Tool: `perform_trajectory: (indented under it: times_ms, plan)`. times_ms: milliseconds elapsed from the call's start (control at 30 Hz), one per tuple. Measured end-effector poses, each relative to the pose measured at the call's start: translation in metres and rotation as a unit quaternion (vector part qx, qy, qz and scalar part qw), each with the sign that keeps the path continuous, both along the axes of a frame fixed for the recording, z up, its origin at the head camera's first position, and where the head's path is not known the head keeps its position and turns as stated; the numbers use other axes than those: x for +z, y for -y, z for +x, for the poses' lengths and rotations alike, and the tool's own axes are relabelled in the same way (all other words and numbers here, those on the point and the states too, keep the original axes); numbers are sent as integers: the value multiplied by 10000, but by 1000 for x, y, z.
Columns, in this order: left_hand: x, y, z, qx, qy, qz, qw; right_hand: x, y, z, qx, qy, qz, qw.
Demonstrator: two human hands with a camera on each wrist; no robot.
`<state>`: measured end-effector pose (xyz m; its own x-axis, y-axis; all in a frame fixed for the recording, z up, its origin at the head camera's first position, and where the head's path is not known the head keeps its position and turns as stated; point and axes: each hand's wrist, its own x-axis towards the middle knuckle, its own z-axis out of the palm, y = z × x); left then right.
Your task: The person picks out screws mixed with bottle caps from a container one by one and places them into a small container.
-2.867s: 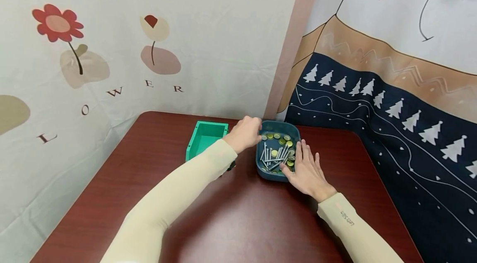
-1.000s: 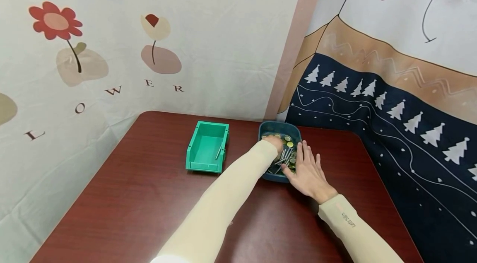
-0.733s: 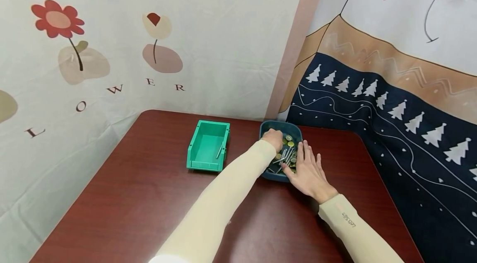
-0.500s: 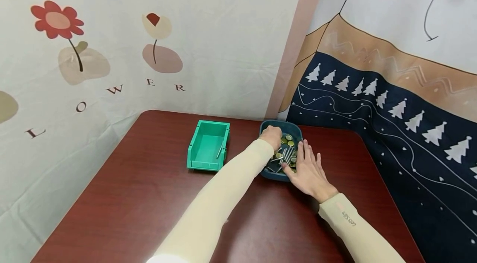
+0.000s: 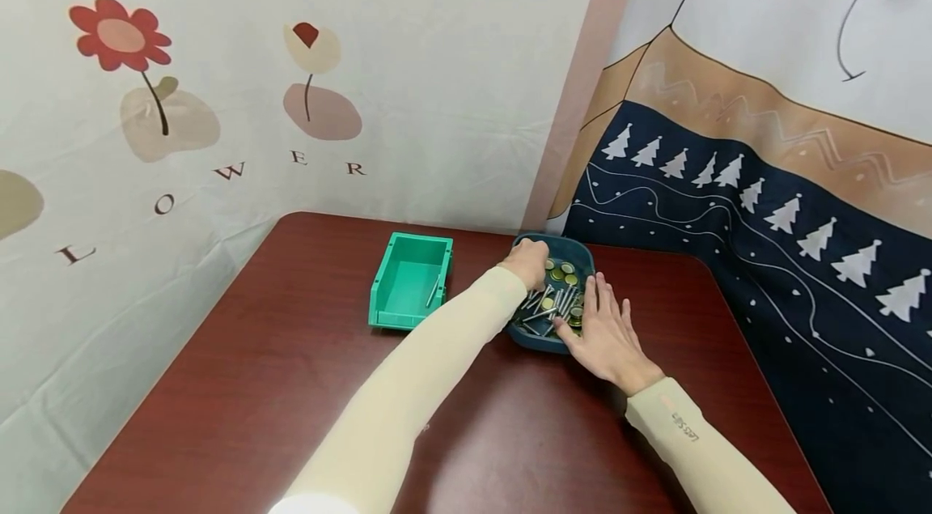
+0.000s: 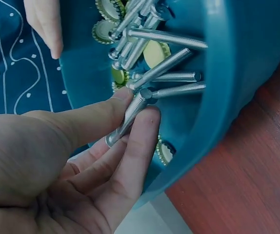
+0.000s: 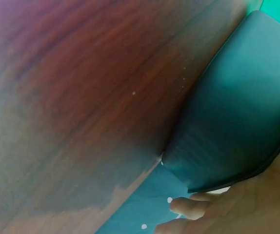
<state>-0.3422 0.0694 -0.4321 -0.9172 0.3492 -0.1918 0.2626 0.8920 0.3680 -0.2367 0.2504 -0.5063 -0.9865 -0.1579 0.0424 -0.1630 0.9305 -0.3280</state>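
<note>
In the head view, my left hand (image 5: 527, 263) reaches into a dark blue bin (image 5: 540, 345), over its left side. The left wrist view shows a silver bolt (image 6: 134, 111) pinched between its thumb and fingers, close to other bolts (image 6: 167, 35) lying loose in the bin. Several gold and silver bottle caps (image 6: 155, 53) are mixed among them. My right hand (image 5: 607, 340) lies with straight fingers along the bin's right rim. From the right wrist, the bin's outer wall (image 7: 228, 107) shows beside that hand's fingers.
A green open-front bin (image 5: 404, 283) stands to the left of the blue one, with one thin metal piece (image 5: 433, 291) leaning inside its right wall. Both are on a reddish-brown table (image 5: 291, 384). A printed cloth (image 5: 437, 93) hangs behind the table.
From the blue bin's left rim, my left hand has gone down inside, then drawn slightly back and left. My right hand stays in place at the rim.
</note>
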Motion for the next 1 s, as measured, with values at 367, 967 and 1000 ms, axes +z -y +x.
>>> perform_trajectory:
  times_ms: [367, 967, 1000]
  plan:
    - [12, 21, 16, -325, -64, 579, 9978, 1, -2, 0, 25, 8, 37, 10000]
    - [34, 52, 25, -310, -83, 951, 9949, 3, -1, 3, 74, 41, -21, 10000]
    - [35, 54, 25, -292, -84, 958, 9949, 3, -1, 3, 69, 36, -26, 10000]
